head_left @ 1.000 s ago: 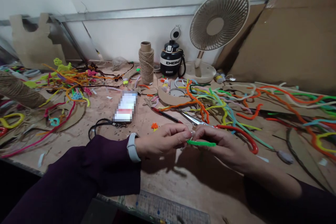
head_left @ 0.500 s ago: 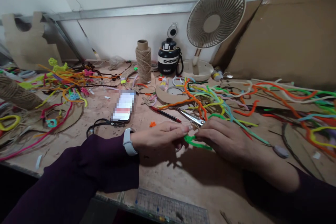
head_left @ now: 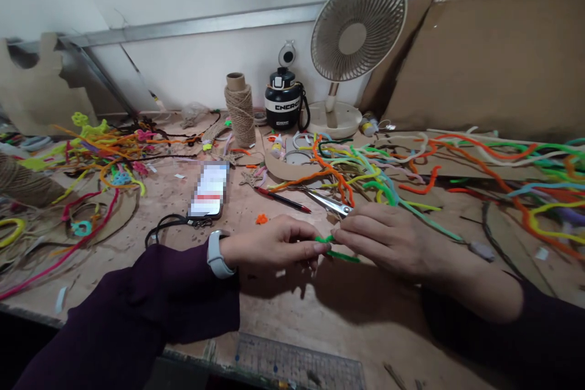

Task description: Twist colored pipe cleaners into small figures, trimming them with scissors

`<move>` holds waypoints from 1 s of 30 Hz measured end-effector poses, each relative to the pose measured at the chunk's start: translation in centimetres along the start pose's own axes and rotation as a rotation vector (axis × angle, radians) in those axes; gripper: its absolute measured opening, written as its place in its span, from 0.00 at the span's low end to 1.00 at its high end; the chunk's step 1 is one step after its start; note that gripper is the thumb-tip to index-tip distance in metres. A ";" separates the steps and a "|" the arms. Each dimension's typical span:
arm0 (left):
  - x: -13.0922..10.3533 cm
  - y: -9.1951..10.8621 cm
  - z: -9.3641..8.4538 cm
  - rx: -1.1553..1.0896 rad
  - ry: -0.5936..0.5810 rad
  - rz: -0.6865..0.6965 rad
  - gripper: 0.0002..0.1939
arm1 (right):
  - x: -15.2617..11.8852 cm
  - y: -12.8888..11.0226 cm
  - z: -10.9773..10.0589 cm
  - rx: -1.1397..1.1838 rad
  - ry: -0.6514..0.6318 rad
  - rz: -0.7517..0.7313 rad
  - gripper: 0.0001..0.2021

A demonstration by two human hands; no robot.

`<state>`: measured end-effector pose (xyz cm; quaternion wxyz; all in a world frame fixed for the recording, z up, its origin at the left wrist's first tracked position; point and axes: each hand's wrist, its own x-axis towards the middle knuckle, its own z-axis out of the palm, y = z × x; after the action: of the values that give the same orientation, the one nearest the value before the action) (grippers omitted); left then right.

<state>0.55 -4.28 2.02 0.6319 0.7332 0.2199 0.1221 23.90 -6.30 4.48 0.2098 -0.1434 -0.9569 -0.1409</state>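
Observation:
A bright green pipe cleaner (head_left: 343, 256) is stretched between my two hands, low over the table's front half. My left hand (head_left: 278, 245), with a pale watch at the wrist, pinches its bent part between thumb and forefinger. The fingertips of my right hand (head_left: 388, 241) close on the same pipe cleaner from the other side, and one green end sticks out below them. Just behind my right fingers lie the scissors (head_left: 326, 201), partly hidden by that hand. A red and black pen (head_left: 286, 200) rests to their left.
A phone (head_left: 209, 189) lies left of centre beside a black cord. Behind stand a twine spool (head_left: 240, 111), a black bottle (head_left: 282, 103) and a fan (head_left: 359, 27). Many coloured pipe cleaners (head_left: 484, 164) spread over the right side. A clear ruler (head_left: 297, 362) lies at the front edge.
My left thumb and forefinger have shifted on the green pipe cleaner, and its bent part now looks flatter. The whole view has swung slightly to the right.

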 end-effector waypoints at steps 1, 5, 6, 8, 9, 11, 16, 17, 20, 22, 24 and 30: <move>0.0 0.0 0.0 0.031 0.006 0.008 0.15 | 0.0 0.0 0.0 -0.016 0.001 -0.005 0.12; 0.0 0.2 -0.1 0.165 0.040 0.089 0.14 | 0.1 -0.1 -0.3 -0.119 0.014 0.011 0.13; 0.0 0.2 -0.1 0.207 0.055 0.115 0.14 | 0.1 -0.2 -0.3 -0.136 0.019 0.019 0.13; 0.0 0.3 0.0 0.289 0.099 0.157 0.13 | 0.3 -0.4 -0.5 -0.153 0.016 0.039 0.14; 0.0 0.3 0.0 0.324 0.120 0.170 0.13 | 0.4 -0.6 -0.5 -0.157 0.006 0.051 0.15; 0.0 0.4 0.1 0.370 0.159 0.178 0.14 | 0.6 -1.1 -0.6 -0.165 -0.019 0.095 0.16; 0.0 0.3 0.4 0.412 0.266 0.163 0.13 | 0.6 -2.6 -0.4 -0.225 -0.017 0.274 0.14; 0.1 0.3 0.6 0.412 0.290 0.164 0.13 | 0.6 -2.9 -0.4 -0.240 -0.013 0.293 0.13; 0.2 0.1 1.2 0.343 0.372 0.150 0.13 | 0.8 -3.8 -0.1 -0.268 0.007 0.313 0.11; 0.3 0.0 1.7 0.228 0.422 0.121 0.14 | 1.0 -4.3 0.4 -0.278 0.060 0.297 0.09; 0.4 -0.2 2.1 0.083 0.454 0.098 0.15 | 1.1 -4.7 0.8 -0.291 0.098 0.283 0.08; 0.3 0.4 0.8 0.019 0.362 0.042 0.13 | 0.9 -4.5 0.7 -0.336 0.075 0.262 0.12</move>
<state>1.28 -4.86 2.20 0.5724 0.7096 0.3158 0.2629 21.34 -9.98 3.30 0.2350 -0.2942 -0.8846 -0.2751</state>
